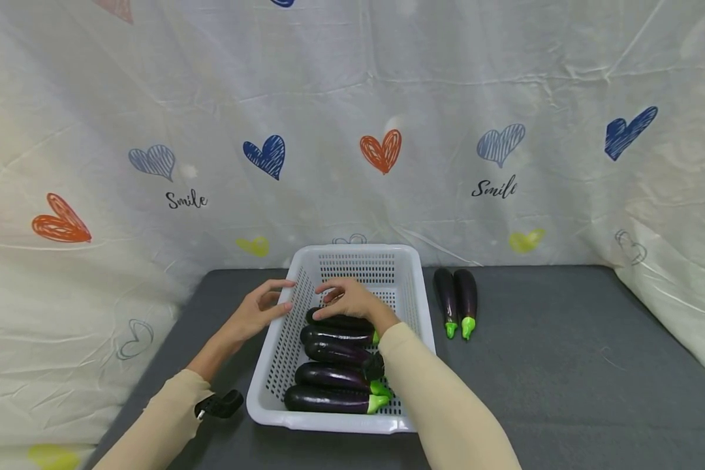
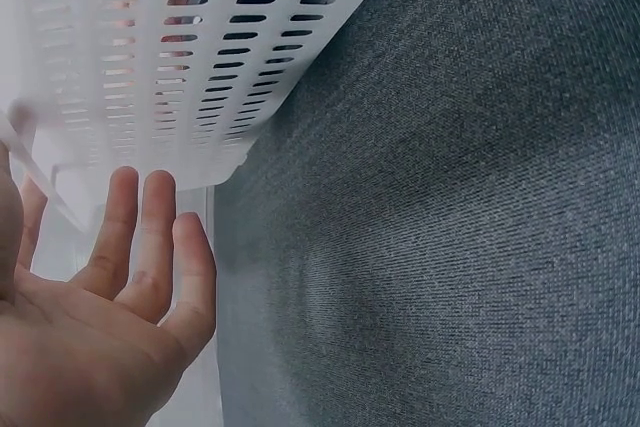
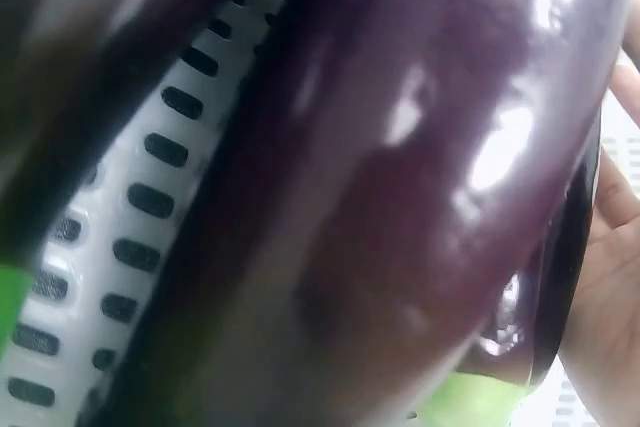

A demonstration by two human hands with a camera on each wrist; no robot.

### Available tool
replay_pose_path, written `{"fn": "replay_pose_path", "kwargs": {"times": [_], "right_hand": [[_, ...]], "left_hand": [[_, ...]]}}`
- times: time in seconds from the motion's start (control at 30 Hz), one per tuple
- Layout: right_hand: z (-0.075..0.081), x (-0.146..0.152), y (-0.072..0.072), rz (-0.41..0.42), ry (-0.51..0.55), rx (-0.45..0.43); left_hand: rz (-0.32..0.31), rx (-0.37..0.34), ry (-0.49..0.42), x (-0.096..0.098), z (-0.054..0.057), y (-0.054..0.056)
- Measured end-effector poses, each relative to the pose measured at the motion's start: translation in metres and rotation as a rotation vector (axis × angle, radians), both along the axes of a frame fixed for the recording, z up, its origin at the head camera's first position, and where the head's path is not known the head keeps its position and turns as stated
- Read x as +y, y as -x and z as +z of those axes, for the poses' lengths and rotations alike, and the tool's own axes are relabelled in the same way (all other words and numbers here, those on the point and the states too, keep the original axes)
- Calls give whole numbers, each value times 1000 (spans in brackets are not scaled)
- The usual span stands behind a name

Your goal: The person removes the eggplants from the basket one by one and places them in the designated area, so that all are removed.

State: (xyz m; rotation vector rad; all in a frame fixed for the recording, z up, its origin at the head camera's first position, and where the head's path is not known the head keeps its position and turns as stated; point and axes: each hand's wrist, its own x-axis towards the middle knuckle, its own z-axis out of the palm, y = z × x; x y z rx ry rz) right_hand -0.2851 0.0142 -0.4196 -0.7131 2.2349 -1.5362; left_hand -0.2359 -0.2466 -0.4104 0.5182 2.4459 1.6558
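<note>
A white perforated plastic basket (image 1: 427, 320) holds several dark purple eggplants (image 1: 326, 399) with green caps, lying crosswise in a row. At the basket's left rim is my left hand (image 1: 261, 309), fingertips against the edge; the left wrist view shows its fingers (image 2: 157, 237) extended beside the slotted wall. My right hand (image 1: 352, 304) reaches inside over the farthest eggplant (image 1: 341, 320), thumb and fingers spread apart above it. Up close in the right wrist view, a glossy eggplant (image 3: 400, 177) covers most of the frame, and part of the right hand (image 3: 610, 277) shows at the edge.
Two more eggplants (image 1: 467, 300) lie side by side on the dark grey table (image 1: 564, 378), right of the basket. Behind the table hangs a pale curtain (image 1: 329, 91) printed with hearts. A black wrist device (image 1: 219, 405) sits on the left sleeve.
</note>
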Motion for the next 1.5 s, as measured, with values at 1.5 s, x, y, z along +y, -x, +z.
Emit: {"fn": "replay_pose_path", "kwargs": {"times": [1.5], "right_hand": [[48, 17, 17, -83, 45, 75]], "left_hand": [[10, -13, 24, 0, 0, 1]]}}
